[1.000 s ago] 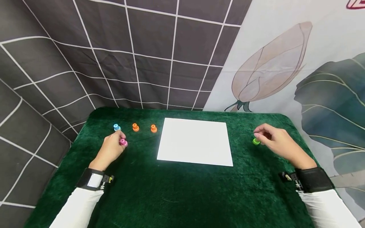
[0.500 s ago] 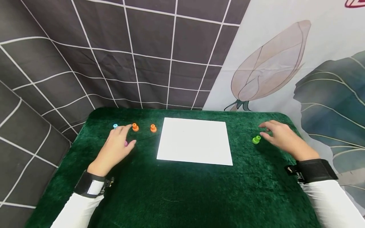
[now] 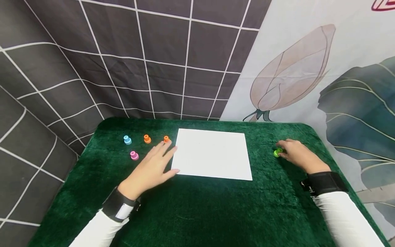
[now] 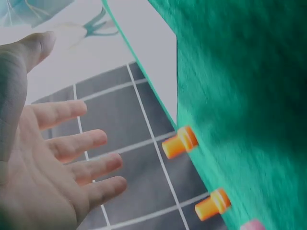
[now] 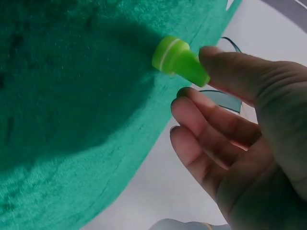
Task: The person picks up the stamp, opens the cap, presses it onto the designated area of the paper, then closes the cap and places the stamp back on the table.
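Note:
My left hand [image 3: 153, 164] is spread with its back upward, its fingertips at the left edge of a white sheet [image 3: 213, 154]. Beyond those fingertips, an orange peg [image 3: 166, 138] with a wide round base partly shows; the palm holds nothing in the left wrist view. At the right, my right hand [image 3: 297, 153] reaches around a green peg [image 5: 180, 61] of the same shape, which stands on the green cloth. In the right wrist view its thumb overlaps the peg's narrow stem, while the loosely bent fingers sit just below, a slight gap between.
Another orange peg [image 3: 147, 139], a light blue peg [image 3: 127, 140] and a pink peg [image 3: 134, 155] stand on the left of the cloth [image 3: 213, 212]. Behind the table hangs a dark grid-patterned curtain [image 3: 166, 44], joined by a white printed one [image 3: 287, 20].
My left hand let go of the pink peg and moved right, spreading out toward the sheet. My right hand drew back from the green peg, then came back around it.

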Demonstrator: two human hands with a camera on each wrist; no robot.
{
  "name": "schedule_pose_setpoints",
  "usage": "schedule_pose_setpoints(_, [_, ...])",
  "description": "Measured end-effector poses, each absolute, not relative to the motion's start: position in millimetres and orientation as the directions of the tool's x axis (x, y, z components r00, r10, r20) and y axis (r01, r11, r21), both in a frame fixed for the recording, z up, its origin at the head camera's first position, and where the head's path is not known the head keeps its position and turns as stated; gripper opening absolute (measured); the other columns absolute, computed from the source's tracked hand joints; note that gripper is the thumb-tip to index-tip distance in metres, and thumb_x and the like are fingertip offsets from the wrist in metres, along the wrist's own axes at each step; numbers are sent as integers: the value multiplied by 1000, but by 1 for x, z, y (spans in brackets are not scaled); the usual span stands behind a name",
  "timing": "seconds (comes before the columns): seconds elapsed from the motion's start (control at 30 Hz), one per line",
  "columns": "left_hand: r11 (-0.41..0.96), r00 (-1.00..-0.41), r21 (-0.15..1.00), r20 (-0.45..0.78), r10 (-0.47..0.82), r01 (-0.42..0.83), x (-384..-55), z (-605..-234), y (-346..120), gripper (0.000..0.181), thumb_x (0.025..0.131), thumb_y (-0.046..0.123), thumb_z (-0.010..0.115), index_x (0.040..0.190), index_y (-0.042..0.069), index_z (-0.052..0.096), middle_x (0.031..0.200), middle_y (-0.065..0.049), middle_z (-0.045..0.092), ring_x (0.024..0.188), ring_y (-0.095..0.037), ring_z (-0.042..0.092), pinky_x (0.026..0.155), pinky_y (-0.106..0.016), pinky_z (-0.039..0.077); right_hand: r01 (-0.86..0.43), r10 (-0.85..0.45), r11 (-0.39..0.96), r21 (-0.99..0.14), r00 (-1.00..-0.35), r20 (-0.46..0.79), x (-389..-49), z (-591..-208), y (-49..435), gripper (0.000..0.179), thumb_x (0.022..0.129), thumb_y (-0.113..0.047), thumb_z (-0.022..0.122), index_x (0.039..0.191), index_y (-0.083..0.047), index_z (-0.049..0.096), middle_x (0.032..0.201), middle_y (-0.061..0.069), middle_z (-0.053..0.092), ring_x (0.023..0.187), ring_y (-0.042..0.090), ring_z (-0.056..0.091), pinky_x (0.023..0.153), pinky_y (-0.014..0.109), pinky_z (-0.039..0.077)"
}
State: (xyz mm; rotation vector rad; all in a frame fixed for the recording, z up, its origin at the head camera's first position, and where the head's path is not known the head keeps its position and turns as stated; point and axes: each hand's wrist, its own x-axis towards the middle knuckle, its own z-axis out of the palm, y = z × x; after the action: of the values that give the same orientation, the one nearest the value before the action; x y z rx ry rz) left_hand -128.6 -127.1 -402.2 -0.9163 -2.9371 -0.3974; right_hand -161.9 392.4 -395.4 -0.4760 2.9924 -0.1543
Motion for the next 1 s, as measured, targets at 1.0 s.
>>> schedule_pose_setpoints(1.0, [580,-718,422,422,554,696,-137,-375,-47,56,98,36,72,146,11,56,148,-9,58,138,-26,54,113,-43,51,-435,-313,783,-445,-893,323,-138,-352,285,17,96,-10,73,114,-9,73,93,0,72,79,10,63,69,27,57])
